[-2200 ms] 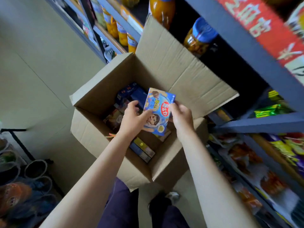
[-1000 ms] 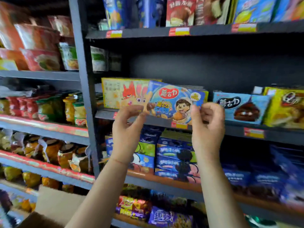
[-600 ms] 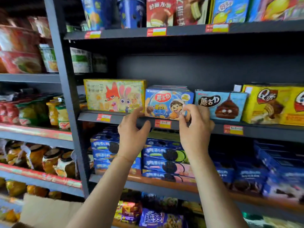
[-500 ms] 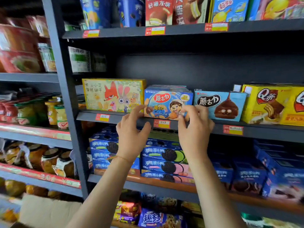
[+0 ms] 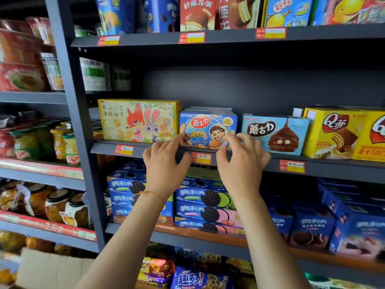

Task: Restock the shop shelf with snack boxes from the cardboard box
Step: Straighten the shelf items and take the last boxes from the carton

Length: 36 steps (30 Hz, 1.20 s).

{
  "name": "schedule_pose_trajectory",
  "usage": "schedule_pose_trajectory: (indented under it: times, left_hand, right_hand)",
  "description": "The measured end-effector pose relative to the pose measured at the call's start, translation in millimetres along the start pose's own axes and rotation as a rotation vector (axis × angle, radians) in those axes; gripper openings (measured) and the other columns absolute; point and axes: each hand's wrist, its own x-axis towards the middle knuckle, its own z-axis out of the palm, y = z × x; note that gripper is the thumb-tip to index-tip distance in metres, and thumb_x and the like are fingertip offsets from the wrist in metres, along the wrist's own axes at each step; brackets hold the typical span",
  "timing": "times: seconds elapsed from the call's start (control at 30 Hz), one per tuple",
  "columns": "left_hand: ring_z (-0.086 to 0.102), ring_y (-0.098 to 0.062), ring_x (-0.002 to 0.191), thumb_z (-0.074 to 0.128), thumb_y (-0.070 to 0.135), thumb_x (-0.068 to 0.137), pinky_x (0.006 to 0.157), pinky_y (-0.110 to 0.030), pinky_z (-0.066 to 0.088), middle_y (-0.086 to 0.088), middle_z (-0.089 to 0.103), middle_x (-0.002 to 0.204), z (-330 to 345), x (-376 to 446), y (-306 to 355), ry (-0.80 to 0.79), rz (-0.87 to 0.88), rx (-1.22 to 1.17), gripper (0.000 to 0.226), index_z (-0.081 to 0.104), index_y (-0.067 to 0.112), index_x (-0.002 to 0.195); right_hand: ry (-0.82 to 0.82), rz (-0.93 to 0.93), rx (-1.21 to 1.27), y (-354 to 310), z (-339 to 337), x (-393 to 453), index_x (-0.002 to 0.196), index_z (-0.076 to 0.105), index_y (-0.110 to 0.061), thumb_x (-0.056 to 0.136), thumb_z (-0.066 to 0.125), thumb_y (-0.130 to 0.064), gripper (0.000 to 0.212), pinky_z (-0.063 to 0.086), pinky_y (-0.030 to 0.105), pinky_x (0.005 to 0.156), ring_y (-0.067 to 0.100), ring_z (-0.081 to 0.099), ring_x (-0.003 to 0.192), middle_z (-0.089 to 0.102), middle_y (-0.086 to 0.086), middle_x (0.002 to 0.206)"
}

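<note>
Blue cardboard fills the middle of your view: the snack box point(image 5: 208, 130) with the cartoon boy stands upright at the front edge of the dark shelf point(image 5: 333, 167), with more boxes of the same kind lined up behind it. At its 9 o'clock, just beside it, stands a yellow biscuit box point(image 5: 138, 120) with a fox and a rabbit; at its 3 o'clock, a lighter blue box point(image 5: 275, 134) with a chocolate drop. Your left hand point(image 5: 164, 166) is raised at the snack box's 7 o'clock, fingers loosely extended, the forefinger tip touching the box's lower left corner. Your right hand point(image 5: 242, 163) is at its 5 o'clock, fingertips on the lower right corner; whether they pinch the box I cannot tell. The two hands are apart, one at each lower corner. The cardboard box point(image 5: 50, 268) shows at 7 o'clock, low in the view.
</note>
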Motion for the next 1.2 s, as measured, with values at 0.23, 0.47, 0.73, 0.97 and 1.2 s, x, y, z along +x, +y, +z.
schedule_pose_trajectory:
  times: [0.23, 0.47, 0.73, 0.97, 1.2]
  left_hand:
    - [0.049, -0.03, 0.109, 0.046, 0.04, 0.089, 0.098, -0.045, 0.031, 0.0, 0.062, 0.108, 4, 10, -5, 0.0, 0.049, 0.081, 0.048, 0.059, 0.03, 0.134]
    - [0.059, -0.016, 0.086, 0.052, 0.02, 0.091, 0.077, -0.04, 0.049, 0.006, 0.066, 0.086, -31, -20, -27, 0.205, 0.066, -0.352, 0.024, 0.074, 0.019, 0.099]
    - [0.068, -0.017, 0.07, 0.048, 0.047, 0.082, 0.069, -0.045, 0.058, 0.006, 0.07, 0.073, -72, -121, -218, -0.077, -0.497, -0.359, 0.027, 0.071, 0.034, 0.091]
    - [0.07, -0.028, 0.087, 0.051, 0.042, 0.081, 0.079, -0.041, 0.056, -0.001, 0.075, 0.091, -121, -340, -405, -0.312, -1.063, 0.001, 0.034, 0.075, 0.025, 0.098]
    - [0.034, -0.04, 0.141, 0.061, 0.043, 0.079, 0.119, -0.041, 0.016, -0.021, 0.042, 0.148, -150, -489, -506, -0.168, -1.165, 0.577, 0.069, 0.05, 0.012, 0.14]
  right_hand:
    - [-0.087, -0.009, -0.058, 2, -3, -3, 0.12, 0.068, -0.027, 0.091, 0.056, -0.03, 0.031, 0.027, 0.042, 0.088, 0.025, 0.046, 0.11, 0.057, 0.0, 0.113]
    - [0.036, -0.23, 0.4, -41, -7, -33, 0.096, 0.072, -0.015, 0.091, 0.053, -0.018, 0.019, 0.043, 0.039, 0.081, 0.018, 0.061, 0.092, 0.065, -0.002, 0.093]
    - [-0.749, -0.023, 0.727, -138, 122, -157, 0.089, 0.07, -0.02, 0.092, 0.051, -0.019, 0.019, 0.038, 0.014, 0.059, 0.004, 0.056, 0.066, 0.061, -0.015, 0.071]
    - [-1.504, 0.088, 0.547, -209, 252, -383, 0.088, 0.071, -0.019, 0.094, 0.056, -0.018, 0.017, 0.044, 0.029, 0.065, 0.009, 0.059, 0.069, 0.065, -0.007, 0.073]
    - [-1.973, 0.129, 0.405, -270, 315, -569, 0.092, 0.072, -0.012, 0.09, 0.061, -0.007, 0.012, 0.04, 0.021, 0.073, 0.016, 0.061, 0.083, 0.071, 0.003, 0.092]
